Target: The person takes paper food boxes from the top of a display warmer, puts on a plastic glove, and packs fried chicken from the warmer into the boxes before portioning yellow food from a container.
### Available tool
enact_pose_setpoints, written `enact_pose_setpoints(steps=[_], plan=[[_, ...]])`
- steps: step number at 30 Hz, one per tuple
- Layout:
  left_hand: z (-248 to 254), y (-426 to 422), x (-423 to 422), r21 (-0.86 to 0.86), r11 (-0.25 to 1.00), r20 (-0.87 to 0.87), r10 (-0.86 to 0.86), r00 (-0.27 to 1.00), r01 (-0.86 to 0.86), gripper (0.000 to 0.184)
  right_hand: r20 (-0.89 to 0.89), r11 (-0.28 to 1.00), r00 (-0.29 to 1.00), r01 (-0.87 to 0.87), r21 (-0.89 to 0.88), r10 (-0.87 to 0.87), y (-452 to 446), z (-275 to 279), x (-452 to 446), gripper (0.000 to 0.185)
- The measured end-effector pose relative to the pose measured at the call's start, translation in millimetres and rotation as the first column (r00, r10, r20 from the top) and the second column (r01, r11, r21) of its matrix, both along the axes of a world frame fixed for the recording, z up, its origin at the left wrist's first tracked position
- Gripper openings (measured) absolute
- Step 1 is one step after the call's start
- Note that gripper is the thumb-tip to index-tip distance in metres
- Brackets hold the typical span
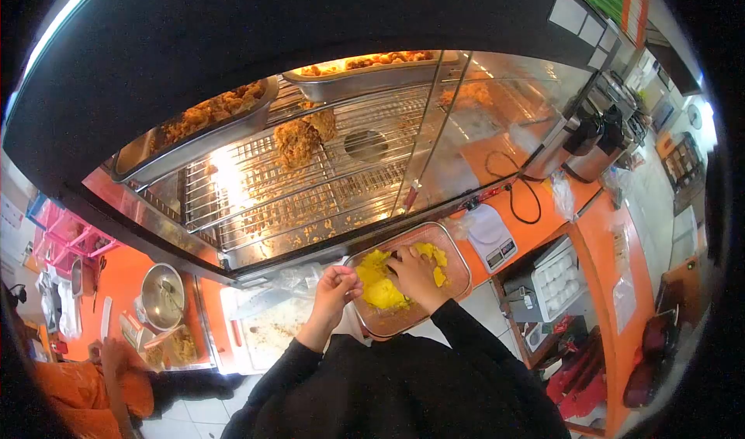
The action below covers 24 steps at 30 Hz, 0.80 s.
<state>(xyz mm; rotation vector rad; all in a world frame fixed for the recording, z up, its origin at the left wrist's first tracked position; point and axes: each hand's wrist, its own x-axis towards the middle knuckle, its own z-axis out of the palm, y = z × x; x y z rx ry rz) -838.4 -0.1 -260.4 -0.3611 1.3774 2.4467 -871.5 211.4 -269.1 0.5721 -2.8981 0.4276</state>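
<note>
Tray (458,290), directly in front of your body: shallow, rimmed, apparently rigid. If you shift it, opposite rims look the soundest hold. Yellow food (381,293) lies inside, heaped mostly toward the left, smaller clumps toward the far right. Handling, by judgement: soft, moist, light in small portions; likely to crumble or smear under a hard squeeze. Suggest taking clumps from below with cupped fingers, pressing lightly.

Your left hand (336,288): at the tray's left side, fingers folded toward the thumb, nearly closed. Cannot tell whether anything sits between the fingertips.

Your right hand (415,278): over the tray, back upward, fingers half curled down onto the food. Contact looks likely; whether you have gripped any, cannot tell.

Farther off, to the right: a scale (489,231). Beyond the tray: a display case (310,20), browned fried pieces (296,144) on its wire rack (310,198).
</note>
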Motion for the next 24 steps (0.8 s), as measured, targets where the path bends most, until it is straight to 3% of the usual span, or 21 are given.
enact_pose_setpoints(steps=[4,7,10,19,24], plan=[[-3.3,1.6,8.2,-0.023,1.0,0.015,0.014,1.0,-0.013,0.015,-0.071,0.961,0.979,0.202,0.187,-0.192,6.9,-24.5,-14.2,0.025],[-7.2,2.4,10.9,-0.043,0.999,0.009,0.011,1.0,-0.011,0.016,-0.093,0.974,0.986,0.15,0.171,-0.136,13.1,-32.0,-19.6,0.022],[-11.3,4.0,11.5,-0.045,0.999,-0.002,0.013,1.0,-0.013,0.016,-0.051,0.985,0.997,-0.044,0.165,0.054,5.5,-28.3,-20.1,0.016],[-4.4,3.7,13.5,-0.069,0.997,-0.014,0.032,0.999,-0.033,0.015,0.062,0.988,0.998,0.019,0.153,-0.029,-4.6,-49.0,-31.5,0.015],[-1.9,1.3,14.0,-0.052,0.998,-0.01,0.032,0.999,-0.033,0.013,0.031,0.984,0.997,0.062,0.164,-0.068,-8.3,-51.9,-31.9,0.011]])
